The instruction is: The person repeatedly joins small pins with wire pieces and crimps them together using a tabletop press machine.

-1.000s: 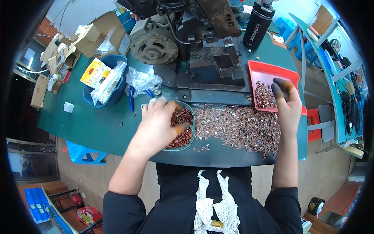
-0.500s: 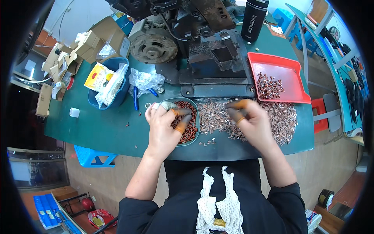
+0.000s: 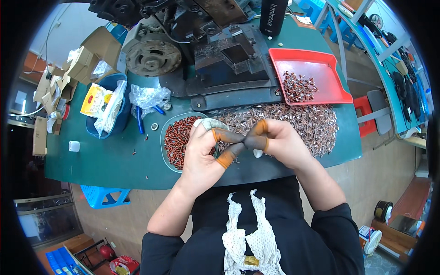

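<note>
My left hand (image 3: 200, 153) and my right hand (image 3: 285, 145) meet fingertip to fingertip over the table's near side. Thumb and forefinger of each are pinched together in orange finger cots stained dark. Whatever lies between the tips is too small to make out. Pale cloth wraps other fingers of the left hand. Partly behind that hand stands a clear greenish bowl (image 3: 162, 147) of small red-brown cylindrical parts (image 3: 176, 142). Beyond the right hand spreads a heap of small metal pieces (image 3: 316, 126), copper and silver in colour.
A red tray (image 3: 337, 97) holds a pile of small copper-brown parts (image 3: 298, 88). Behind the heap stands a heavy dark machine (image 3: 229, 68), with a black bottle (image 3: 273, 18) beside it. To the left are blue-handled pliers (image 3: 140, 120), a blue bin (image 3: 101, 134) and a white roll (image 3: 74, 146).
My hands were apart, the left over the bowl and the right over the heap. Now their fingertips have come together between the two. The whole view has shifted slightly.
</note>
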Action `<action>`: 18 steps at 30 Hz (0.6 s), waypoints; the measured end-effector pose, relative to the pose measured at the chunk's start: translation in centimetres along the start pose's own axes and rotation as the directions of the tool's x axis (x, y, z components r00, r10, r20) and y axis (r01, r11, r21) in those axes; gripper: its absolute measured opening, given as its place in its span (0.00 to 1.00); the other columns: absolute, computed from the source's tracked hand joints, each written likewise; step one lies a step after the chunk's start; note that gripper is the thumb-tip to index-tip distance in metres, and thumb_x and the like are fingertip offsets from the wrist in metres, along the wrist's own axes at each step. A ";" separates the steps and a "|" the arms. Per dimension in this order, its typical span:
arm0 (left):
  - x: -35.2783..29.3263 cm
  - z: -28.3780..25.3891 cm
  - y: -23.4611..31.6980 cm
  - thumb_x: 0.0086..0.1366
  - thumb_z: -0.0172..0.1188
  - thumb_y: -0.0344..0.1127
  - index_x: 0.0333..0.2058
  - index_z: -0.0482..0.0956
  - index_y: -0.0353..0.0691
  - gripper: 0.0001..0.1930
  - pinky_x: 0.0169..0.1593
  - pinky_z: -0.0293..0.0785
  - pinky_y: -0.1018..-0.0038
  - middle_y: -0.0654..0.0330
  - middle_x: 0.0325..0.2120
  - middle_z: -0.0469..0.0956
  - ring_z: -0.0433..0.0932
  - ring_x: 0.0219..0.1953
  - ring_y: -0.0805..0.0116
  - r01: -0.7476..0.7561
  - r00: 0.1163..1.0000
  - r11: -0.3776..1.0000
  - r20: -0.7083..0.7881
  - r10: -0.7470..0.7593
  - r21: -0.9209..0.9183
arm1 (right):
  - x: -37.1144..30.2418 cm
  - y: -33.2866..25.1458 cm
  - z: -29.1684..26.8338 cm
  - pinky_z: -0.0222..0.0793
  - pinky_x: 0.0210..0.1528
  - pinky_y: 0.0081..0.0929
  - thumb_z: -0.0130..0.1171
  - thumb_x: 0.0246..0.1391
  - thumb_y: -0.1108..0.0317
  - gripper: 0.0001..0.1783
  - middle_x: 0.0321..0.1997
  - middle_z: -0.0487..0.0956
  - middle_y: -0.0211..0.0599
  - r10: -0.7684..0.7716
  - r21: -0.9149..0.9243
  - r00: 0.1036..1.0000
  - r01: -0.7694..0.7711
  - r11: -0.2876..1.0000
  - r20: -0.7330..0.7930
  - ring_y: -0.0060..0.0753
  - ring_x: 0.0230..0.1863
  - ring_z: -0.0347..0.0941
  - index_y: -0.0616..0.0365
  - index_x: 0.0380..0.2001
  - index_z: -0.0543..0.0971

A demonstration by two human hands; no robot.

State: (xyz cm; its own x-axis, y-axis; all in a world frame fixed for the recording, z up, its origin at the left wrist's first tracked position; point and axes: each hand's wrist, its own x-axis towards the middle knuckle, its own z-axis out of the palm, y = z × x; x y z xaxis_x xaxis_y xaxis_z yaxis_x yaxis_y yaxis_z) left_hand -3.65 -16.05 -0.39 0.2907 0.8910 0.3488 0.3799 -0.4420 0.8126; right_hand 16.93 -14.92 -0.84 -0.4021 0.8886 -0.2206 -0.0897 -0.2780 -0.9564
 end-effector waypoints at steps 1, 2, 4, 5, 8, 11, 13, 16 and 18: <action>-0.1 0.2 0.1 0.50 0.71 0.25 0.34 0.81 0.40 0.11 0.48 0.68 0.71 0.63 0.34 0.77 0.73 0.42 0.64 0.001 1.000 1.000 0.002 -0.001 -0.003 | -0.7 -0.2 -0.5 0.71 0.34 0.20 0.68 0.51 0.70 0.07 0.29 0.80 0.29 -0.029 -0.140 0.999 0.026 0.990 -0.017 0.22 0.29 0.75 0.61 0.32 0.81; -0.2 0.3 0.1 0.50 0.71 0.25 0.33 0.81 0.40 0.11 0.48 0.69 0.72 0.63 0.35 0.77 0.74 0.42 0.64 0.028 0.999 0.995 -0.015 -0.030 -0.094 | -1.3 0.2 -1.0 0.71 0.34 0.20 0.68 0.51 0.70 0.07 0.29 0.80 0.29 -0.026 -0.139 0.999 0.023 0.990 -0.018 0.22 0.29 0.75 0.61 0.32 0.81; -0.2 0.5 0.1 0.50 0.71 0.25 0.33 0.81 0.40 0.11 0.48 0.69 0.72 0.62 0.35 0.77 0.74 0.41 0.64 0.055 0.998 0.981 -0.030 -0.062 -0.185 | -2.5 0.9 -1.5 0.72 0.35 0.23 0.69 0.47 0.70 0.07 0.31 0.81 0.33 -0.461 -0.744 0.882 0.371 0.556 0.095 0.30 0.32 0.77 0.58 0.31 0.82; -0.3 0.5 -0.1 0.51 0.71 0.25 0.33 0.81 0.40 0.10 0.48 0.69 0.72 0.62 0.35 0.77 0.75 0.41 0.65 0.079 0.995 0.973 -0.044 -0.090 -0.217 | -3.1 1.0 -1.4 0.73 0.34 0.28 0.70 0.43 0.70 0.07 0.32 0.80 0.34 -0.461 -0.823 0.882 0.336 0.458 0.104 0.37 0.34 0.76 0.54 0.28 0.83; -0.5 0.6 -0.4 0.52 0.70 0.25 0.32 0.81 0.39 0.09 0.47 0.69 0.74 0.61 0.35 0.77 0.75 0.39 0.68 0.129 0.989 0.963 -0.035 -0.141 -0.235 | -3.8 2.4 -1.0 0.72 0.31 0.31 0.70 0.42 0.68 0.07 0.29 0.77 0.30 -0.468 -0.912 0.867 0.318 0.259 0.169 0.37 0.32 0.75 0.51 0.27 0.83; -0.6 0.7 -0.5 0.52 0.70 0.25 0.32 0.80 0.38 0.09 0.46 0.69 0.75 0.61 0.34 0.77 0.75 0.39 0.68 0.144 0.989 0.980 -0.017 -0.148 -0.140 | -3.8 2.7 -1.0 0.71 0.29 0.33 0.70 0.41 0.67 0.07 0.26 0.74 0.29 -0.448 -0.908 0.864 0.357 0.222 0.230 0.36 0.29 0.74 0.49 0.25 0.82; -0.8 0.5 -0.4 0.52 0.71 0.26 0.32 0.80 0.38 0.09 0.45 0.69 0.75 0.62 0.33 0.76 0.75 0.38 0.69 0.180 0.982 0.969 -0.023 -0.187 -0.170 | -3.9 2.6 -1.5 0.71 0.30 0.32 0.69 0.40 0.68 0.07 0.27 0.75 0.29 -0.401 -0.854 0.870 0.423 0.304 0.288 0.36 0.30 0.74 0.49 0.27 0.82; -1.3 0.3 -1.1 0.53 0.70 0.26 0.31 0.80 0.38 0.08 0.44 0.69 0.76 0.63 0.31 0.74 0.74 0.37 0.70 0.183 0.979 0.961 -0.051 -0.197 -0.205 | -4.9 2.4 -2.2 0.72 0.30 0.33 0.69 0.40 0.69 0.08 0.28 0.76 0.30 -0.396 -0.872 0.883 0.385 0.303 0.252 0.36 0.29 0.74 0.50 0.28 0.83; -1.4 0.3 -1.1 0.53 0.70 0.26 0.31 0.80 0.39 0.08 0.44 0.69 0.76 0.63 0.31 0.74 0.74 0.36 0.70 0.192 0.977 0.960 -0.054 -0.207 -0.205 | -5.9 2.8 -2.1 0.72 0.31 0.33 0.69 0.40 0.69 0.09 0.30 0.77 0.31 -0.389 -0.897 0.897 0.337 0.288 0.212 0.37 0.30 0.74 0.50 0.30 0.83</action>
State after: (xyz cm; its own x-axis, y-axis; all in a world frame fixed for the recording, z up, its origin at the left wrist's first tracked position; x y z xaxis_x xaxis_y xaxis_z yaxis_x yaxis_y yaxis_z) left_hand -4.22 -16.84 -1.91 0.1583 0.9675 0.1972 0.2400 -0.2314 0.9428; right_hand 20.92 -20.16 -2.63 -0.5184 0.8277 0.2148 0.6557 0.5460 -0.5214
